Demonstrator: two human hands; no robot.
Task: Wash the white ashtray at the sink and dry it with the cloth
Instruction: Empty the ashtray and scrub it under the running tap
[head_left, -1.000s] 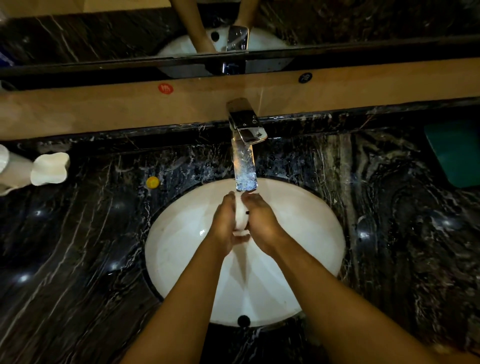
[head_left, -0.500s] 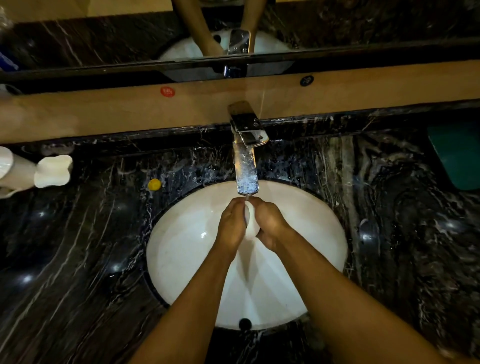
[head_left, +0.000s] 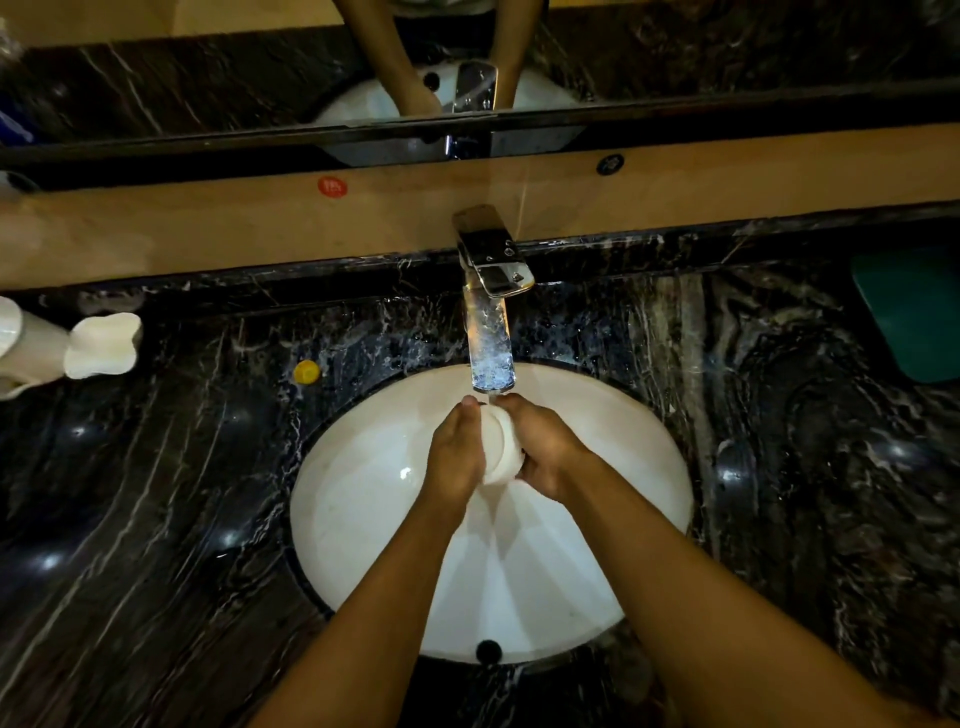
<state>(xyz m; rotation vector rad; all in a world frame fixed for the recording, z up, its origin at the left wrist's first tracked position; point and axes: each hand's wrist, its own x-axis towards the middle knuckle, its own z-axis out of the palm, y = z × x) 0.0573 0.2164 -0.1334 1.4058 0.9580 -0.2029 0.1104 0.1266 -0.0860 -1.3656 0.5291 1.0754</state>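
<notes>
The white ashtray (head_left: 500, 447) stands on edge between my two hands, just under the spout of the chrome faucet (head_left: 489, 322). My left hand (head_left: 457, 452) presses on its left side and my right hand (head_left: 550, 449) grips its right side. Both hands hover over the white oval sink (head_left: 363, 509). A thin stream of water falls from the spout onto the ashtray's top. Most of the ashtray is hidden by my fingers. A teal cloth (head_left: 914, 312) lies on the counter at the far right.
Black marble counter (head_left: 156, 519) surrounds the sink. White containers (head_left: 101, 345) stand at the far left, and a small yellow cap (head_left: 306, 371) lies near the sink's rim. A mirror (head_left: 208, 78) and a wooden ledge run along the back.
The ashtray has turned between my hands, showing more of its round face now. Both hands stayed under the spout, shifting only slightly.
</notes>
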